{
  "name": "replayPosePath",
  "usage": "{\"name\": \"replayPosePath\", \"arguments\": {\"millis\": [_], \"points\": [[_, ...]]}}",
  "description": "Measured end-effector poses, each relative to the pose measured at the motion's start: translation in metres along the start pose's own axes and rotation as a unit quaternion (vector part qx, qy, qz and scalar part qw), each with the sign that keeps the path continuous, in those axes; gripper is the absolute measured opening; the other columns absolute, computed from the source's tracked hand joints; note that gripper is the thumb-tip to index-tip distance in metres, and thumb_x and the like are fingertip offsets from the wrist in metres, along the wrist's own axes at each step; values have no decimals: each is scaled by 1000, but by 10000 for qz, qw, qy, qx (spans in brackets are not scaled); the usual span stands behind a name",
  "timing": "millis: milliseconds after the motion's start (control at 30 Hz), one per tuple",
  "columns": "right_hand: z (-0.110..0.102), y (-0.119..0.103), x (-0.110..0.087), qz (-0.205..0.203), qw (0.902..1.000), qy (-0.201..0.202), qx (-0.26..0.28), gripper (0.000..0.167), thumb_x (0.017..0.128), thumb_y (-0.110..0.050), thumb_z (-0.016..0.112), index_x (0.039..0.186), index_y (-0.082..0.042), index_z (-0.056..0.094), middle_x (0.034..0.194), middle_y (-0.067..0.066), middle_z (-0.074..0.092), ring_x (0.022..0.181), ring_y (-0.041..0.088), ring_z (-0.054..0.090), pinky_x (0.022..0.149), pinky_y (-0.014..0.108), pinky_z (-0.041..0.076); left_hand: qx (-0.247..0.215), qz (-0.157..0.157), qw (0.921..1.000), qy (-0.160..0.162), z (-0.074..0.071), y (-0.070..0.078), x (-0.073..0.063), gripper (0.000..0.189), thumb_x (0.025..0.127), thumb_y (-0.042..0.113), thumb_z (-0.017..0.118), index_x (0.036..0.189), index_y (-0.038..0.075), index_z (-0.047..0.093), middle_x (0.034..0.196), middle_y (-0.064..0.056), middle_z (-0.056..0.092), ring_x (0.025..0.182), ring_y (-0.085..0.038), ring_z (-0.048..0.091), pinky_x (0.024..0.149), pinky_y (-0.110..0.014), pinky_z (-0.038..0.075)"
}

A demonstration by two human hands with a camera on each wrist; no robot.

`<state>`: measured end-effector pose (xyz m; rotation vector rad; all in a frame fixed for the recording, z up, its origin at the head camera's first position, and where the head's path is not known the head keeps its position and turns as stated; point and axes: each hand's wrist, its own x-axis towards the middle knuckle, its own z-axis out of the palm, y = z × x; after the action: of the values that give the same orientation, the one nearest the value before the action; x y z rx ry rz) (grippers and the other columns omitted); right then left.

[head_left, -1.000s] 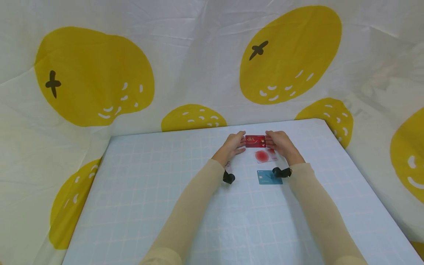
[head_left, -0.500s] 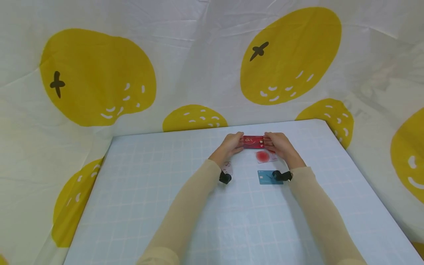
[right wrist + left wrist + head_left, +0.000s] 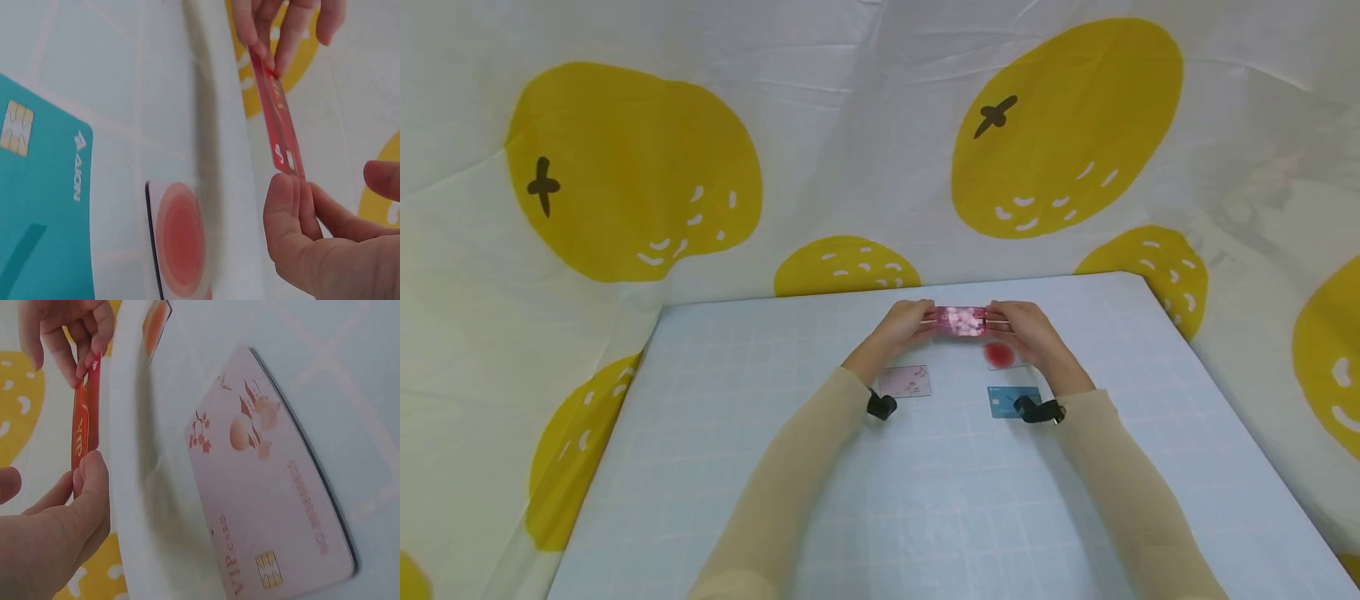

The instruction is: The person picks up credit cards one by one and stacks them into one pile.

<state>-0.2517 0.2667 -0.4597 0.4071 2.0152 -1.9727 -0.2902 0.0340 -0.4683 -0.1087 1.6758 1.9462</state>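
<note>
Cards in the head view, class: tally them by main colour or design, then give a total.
Red card: 1
Pale pink card: 1
Teal card: 1
Pale card with red circle: 1
Total: 4 visible

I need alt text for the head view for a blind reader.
A left hand and right hand hold a glossy red rectangular card near the far edge of a pale blue gridded tabletop. Nearer lie a pale pink rectangular card, a teal rectangular card and a partly hidden pale card with a red circle. Behind is a yellow-patterned white sheet.
</note>
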Motion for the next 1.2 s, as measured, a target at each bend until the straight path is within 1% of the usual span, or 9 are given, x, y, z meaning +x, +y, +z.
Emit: {"name": "replayPosePath", "arguments": {"millis": [100,233,333,467,667,800,900,1033,1200], "points": [[8,1,-4,-27,9998,-153,88,54,106,-31,50,148,2,38,144,20,45,131,33,47,107,39,42,47,78,10000,-38,-10,-2,-8,48,106,26,52,144,-2,46,130,-15,56,119,-27,58,99,-35,48],[19,5,-10,1,9996,-263,122,56,105,-32,51,148,2,39,145,19,45,130,32,47,107,37,41,110,86,9999,-13,-22,-6,-17,46,105,26,53,141,-3,49,128,-14,57,117,-27,59,102,-37,47],[27,8,-13,12,9995,-303,87,54,105,-34,52,145,2,43,143,17,48,127,31,49,106,36,42,404,126,9991,12,-29,-9,-26,44,105,27,52,138,-3,52,126,-13,58,116,-26,60,102,-37,46],[36,14,-16,-74,9991,-411,52,52,105,-32,53,143,4,46,143,19,48,126,32,51,102,34,46,858,280,9959,-15,-39,-13,-38,45,106,28,50,137,-4,54,126,-14,59,115,-27,61,100,-36,48],[47,20,-22,-226,9978,-605,157,50,106,-28,51,141,7,47,144,21,46,126,34,50,96,32,50,1210,462,9916,16,-49,-19,-56,45,106,29,50,135,-5,55,125,-15,60,112,-26,63,96,-34,51],[56,22,-27,-278,9972,-685,129,47,106,-26,50,139,6,49,141,21,49,125,35,51,95,33,51,1413,443,9888,166,-54,-22,-66,46,106,31,51,134,-5,56,123,-13,61,109,-23,64,97,-38,50],[62,23,-30,-300,9966,-743,169,47,107,-26,49,140,7,48,142,22,49,125,35,52,97,36,50,1431,379,9886,265,-58,-25,-73,48,105,31,51,135,-6,54,123,-14,61,110,-22,64,98,-40,49],[69,24,-33,-323,9960,-805,233,47,106,-26,50,140,7,49,142,22,48,125,35,52,99,38,48,1473,342,9878,367,-63,-27,-80,48,105,32,52,135,-5,55,123,-14,62,109,-22,65,97,-40,50],[74,29,-35,-267,9960,-847,114,48,106,-29,52,140,5,50,141,20,50,125,34,53,100,38,48,1547,309,9863,480,-69,-31,-87,44,105,31,52,132,-3,58,120,-12,64,108,-21,65,96,-38,51]]}}
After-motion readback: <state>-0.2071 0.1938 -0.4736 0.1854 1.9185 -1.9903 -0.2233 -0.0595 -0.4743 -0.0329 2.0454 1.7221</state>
